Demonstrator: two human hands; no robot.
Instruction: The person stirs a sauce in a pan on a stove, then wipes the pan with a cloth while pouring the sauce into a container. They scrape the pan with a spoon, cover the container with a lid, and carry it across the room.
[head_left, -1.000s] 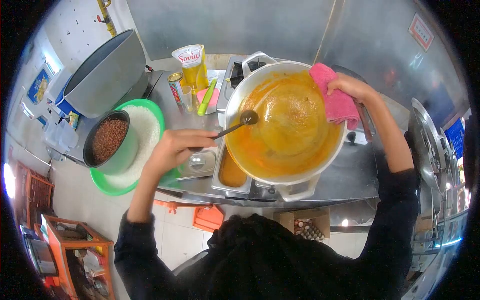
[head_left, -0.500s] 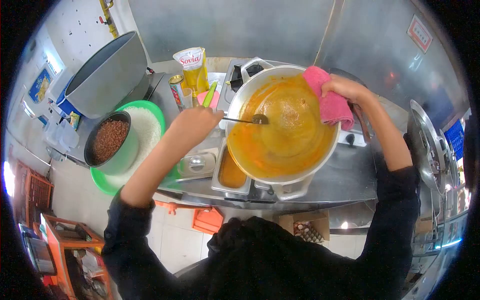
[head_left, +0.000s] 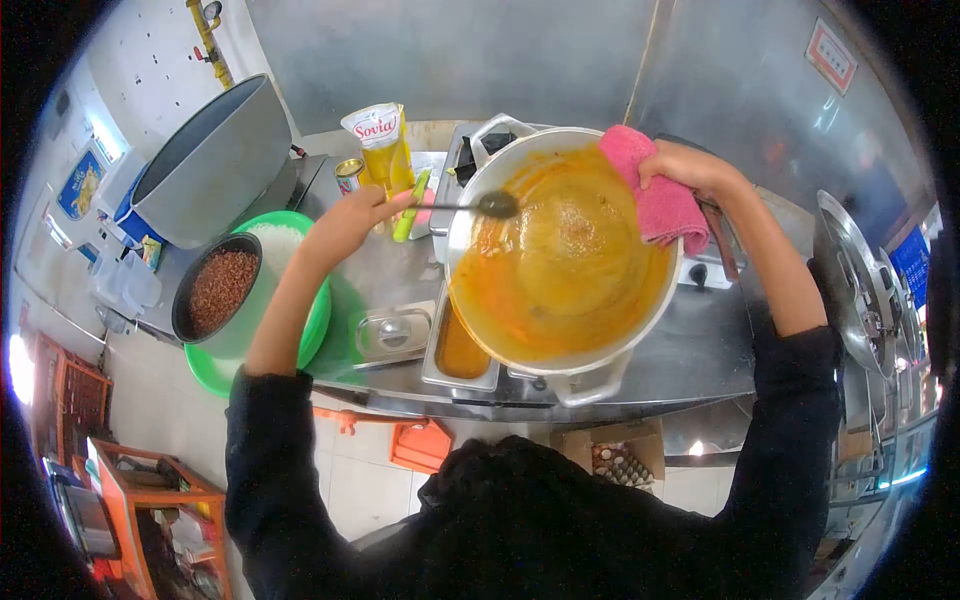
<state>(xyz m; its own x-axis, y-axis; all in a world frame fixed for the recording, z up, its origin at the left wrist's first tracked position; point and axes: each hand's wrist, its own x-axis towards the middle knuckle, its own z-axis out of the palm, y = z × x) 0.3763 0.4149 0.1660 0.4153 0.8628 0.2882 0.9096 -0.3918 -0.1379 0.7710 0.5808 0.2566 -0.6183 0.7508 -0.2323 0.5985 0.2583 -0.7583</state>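
A big light-metal pot (head_left: 655, 335), its inside coated with orange-yellow sauce (head_left: 570, 280), sits over the stove. My left hand (head_left: 350, 225) is closed around the handle of a ladle (head_left: 497, 206); the dark ladle bowl is above the pot's left side. At the pot's upper right rim, my right hand (head_left: 690, 168) is closed on a folded pink cloth (head_left: 668, 212) that covers the rim there. Just below and left of the pot stands a rectangular metal container (head_left: 462, 350) holding orange sauce.
Left of the pot are a lidded metal container (head_left: 393, 333), an oil pouch (head_left: 382, 145), a can (head_left: 350, 175) and a green-handled utensil (head_left: 412, 205). A green basin (head_left: 312, 340) holds white grains and a pot of brown grains (head_left: 222, 285). Round metal lids (head_left: 850, 270) stand right.
My left hand has moved left, and the ladle bowl has shifted left and up toward the pot's left rim. My right hand stays on the cloth at the rim.
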